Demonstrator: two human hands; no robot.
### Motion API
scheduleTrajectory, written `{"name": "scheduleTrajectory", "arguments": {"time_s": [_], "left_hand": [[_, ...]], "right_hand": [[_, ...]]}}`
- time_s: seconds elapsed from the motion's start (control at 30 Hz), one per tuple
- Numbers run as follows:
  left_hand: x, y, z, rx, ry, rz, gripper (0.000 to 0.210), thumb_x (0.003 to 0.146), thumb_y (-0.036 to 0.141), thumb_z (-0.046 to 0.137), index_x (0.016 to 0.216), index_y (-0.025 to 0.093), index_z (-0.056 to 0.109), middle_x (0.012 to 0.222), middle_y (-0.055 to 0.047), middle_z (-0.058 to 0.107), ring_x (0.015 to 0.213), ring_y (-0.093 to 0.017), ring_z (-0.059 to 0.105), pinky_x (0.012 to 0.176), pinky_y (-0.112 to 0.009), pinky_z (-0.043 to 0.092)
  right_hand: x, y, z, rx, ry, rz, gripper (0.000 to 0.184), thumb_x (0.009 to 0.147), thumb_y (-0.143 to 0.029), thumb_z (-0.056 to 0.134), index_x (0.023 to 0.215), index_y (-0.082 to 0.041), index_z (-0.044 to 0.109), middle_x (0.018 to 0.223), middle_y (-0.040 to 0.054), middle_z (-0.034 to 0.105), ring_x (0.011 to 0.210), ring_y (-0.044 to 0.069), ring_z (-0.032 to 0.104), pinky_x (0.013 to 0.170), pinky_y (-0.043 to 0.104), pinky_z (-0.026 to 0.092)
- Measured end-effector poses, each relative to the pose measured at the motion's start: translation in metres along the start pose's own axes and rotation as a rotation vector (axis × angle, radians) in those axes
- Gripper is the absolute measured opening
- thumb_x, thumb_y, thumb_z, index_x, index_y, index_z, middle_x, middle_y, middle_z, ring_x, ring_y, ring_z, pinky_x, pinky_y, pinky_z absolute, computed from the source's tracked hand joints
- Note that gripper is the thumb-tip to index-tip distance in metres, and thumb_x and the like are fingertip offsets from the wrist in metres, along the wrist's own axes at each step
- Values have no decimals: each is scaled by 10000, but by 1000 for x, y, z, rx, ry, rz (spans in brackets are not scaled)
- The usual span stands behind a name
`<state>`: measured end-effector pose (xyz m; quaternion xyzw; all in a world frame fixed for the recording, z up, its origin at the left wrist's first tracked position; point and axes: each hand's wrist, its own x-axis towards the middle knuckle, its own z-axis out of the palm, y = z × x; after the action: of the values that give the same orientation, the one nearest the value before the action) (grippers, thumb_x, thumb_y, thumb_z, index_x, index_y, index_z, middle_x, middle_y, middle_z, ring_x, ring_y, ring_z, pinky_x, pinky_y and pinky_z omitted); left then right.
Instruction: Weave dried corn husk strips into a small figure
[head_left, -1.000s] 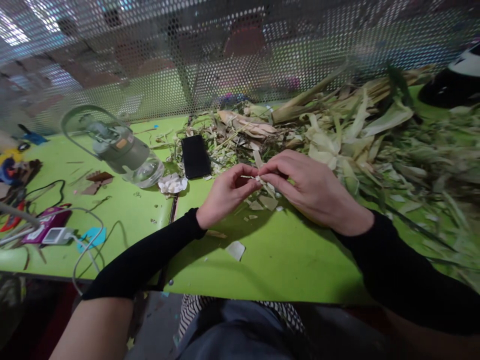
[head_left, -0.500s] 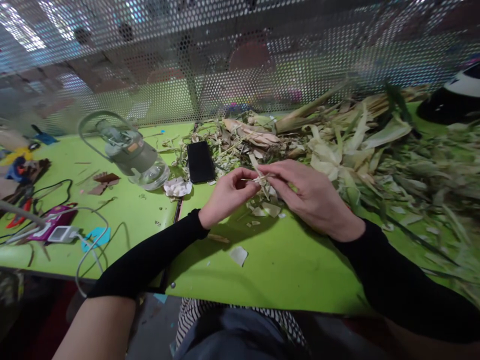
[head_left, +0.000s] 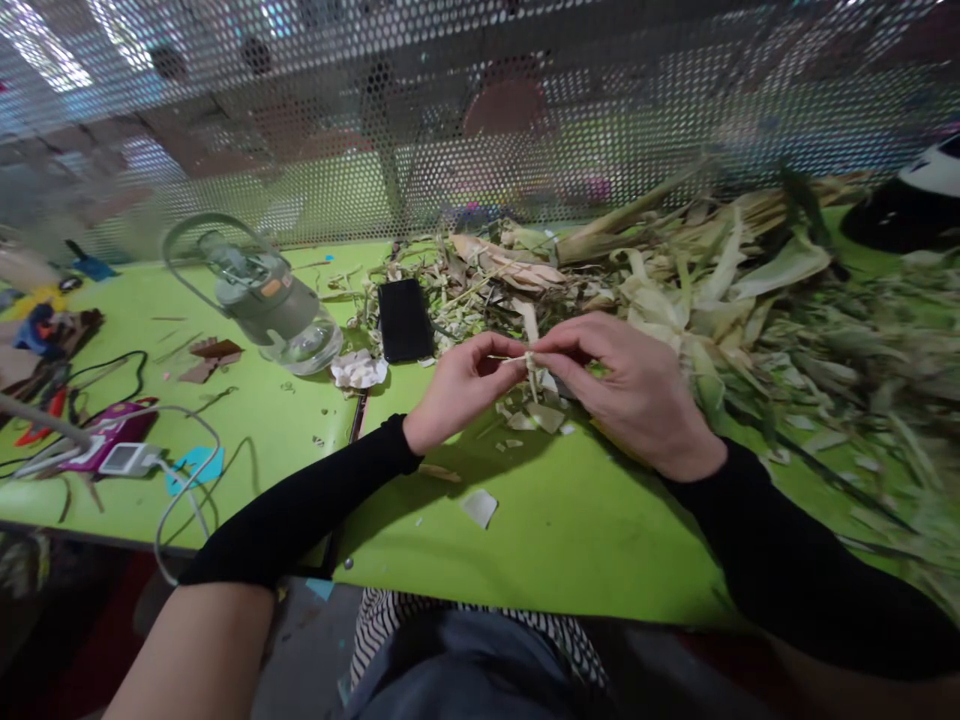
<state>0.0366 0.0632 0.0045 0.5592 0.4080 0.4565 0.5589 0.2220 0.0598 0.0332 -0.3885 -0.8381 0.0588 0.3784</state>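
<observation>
Between my two hands is a small pale piece of corn husk (head_left: 532, 372), with a strip sticking up and thin ends crossing it like a knot. My left hand (head_left: 461, 385) pinches one side of it between thumb and forefinger. From the other side my right hand (head_left: 622, 390) pinches it too, and the fingertips almost meet. Part of the husk is hidden behind the fingers. Below the hands, pale husk scraps (head_left: 545, 417) lie on the green table (head_left: 585, 540), along with a larger loose flake (head_left: 479, 508) nearer to me.
Husks and leaves (head_left: 690, 290) are heaped along the back and right. A black phone (head_left: 405, 320), crumpled white paper (head_left: 359, 370) and a water bottle (head_left: 274, 310) stand left of my hands. A purple power strip (head_left: 112, 435) with cables lies far left. Perforated metal (head_left: 300, 170) rises behind.
Both hands still pinch the husk piece. The thin ends at its middle look drawn closer together, and my fingertips have shifted slightly. The whole view has moved a little.
</observation>
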Motion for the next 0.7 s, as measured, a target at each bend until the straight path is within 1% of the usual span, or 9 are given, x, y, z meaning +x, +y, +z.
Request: {"name": "scheduleTrajectory", "arguments": {"time_s": [0.07,0.17,0.23,0.3,0.37,0.47,0.57,0.63,0.7], "left_hand": [[1,-1,0,-14,-3,2,130,847,205,734,921,122,666,824,-16,686,734,-87,594,770,-248,499],[3,-3,-1,-72,2,4,136,854,228,736,913,124,671,836,-19,697,758,-94,618,787,-256,505],[4,-4,-1,-114,-2,5,154,861,250,738,919,125,668,854,-21,702,776,-98,632,805,-263,511],[4,-4,-1,-136,-19,4,165,861,253,742,929,125,662,869,-19,700,785,-96,635,821,-268,515],[3,-3,-1,-146,-49,6,170,867,252,739,940,123,658,878,-17,693,780,-91,629,817,-266,517],[2,-1,0,-160,-86,24,164,881,256,725,949,125,653,886,-14,678,762,-84,617,792,-258,520],[1,0,1,-155,-93,14,159,889,260,715,951,136,636,900,-10,665,770,-83,609,789,-256,521],[0,0,1,-130,-109,-12,170,894,276,709,941,139,620,879,-2,650,761,-82,600,775,-255,519],[-1,1,1,-80,-143,-30,177,900,284,700,934,140,603,831,11,625,723,-79,586,736,-249,509]], "right_hand": [[-1,0,1,15,-11,-20,144,973,-281,594,960,-240,732,958,84,759,866,256,710,757,425,588],[-1,0,2,-2,37,-1,148,972,-298,605,1006,-245,739,1018,96,760,890,260,709,765,434,589],[-1,0,2,-3,53,12,139,971,-293,607,980,-251,740,989,89,759,876,254,705,768,429,585],[-1,0,2,26,28,11,136,969,-295,611,935,-251,735,942,76,754,867,244,702,772,413,582],[0,0,2,78,31,71,132,957,-329,636,967,-237,730,931,70,746,827,226,694,716,376,574],[0,1,2,180,28,236,274,945,-413,660,1120,-207,706,850,45,719,680,180,648,568,308,518],[-1,1,4,239,-15,247,265,962,-428,633,1100,-216,713,816,29,708,645,166,625,565,299,505],[-3,2,6,221,37,213,205,979,-386,606,1049,-228,716,863,39,718,689,175,635,606,313,518],[-4,5,7,193,129,202,175,984,-346,595,1064,-232,701,890,40,710,709,177,631,611,315,517]]}}
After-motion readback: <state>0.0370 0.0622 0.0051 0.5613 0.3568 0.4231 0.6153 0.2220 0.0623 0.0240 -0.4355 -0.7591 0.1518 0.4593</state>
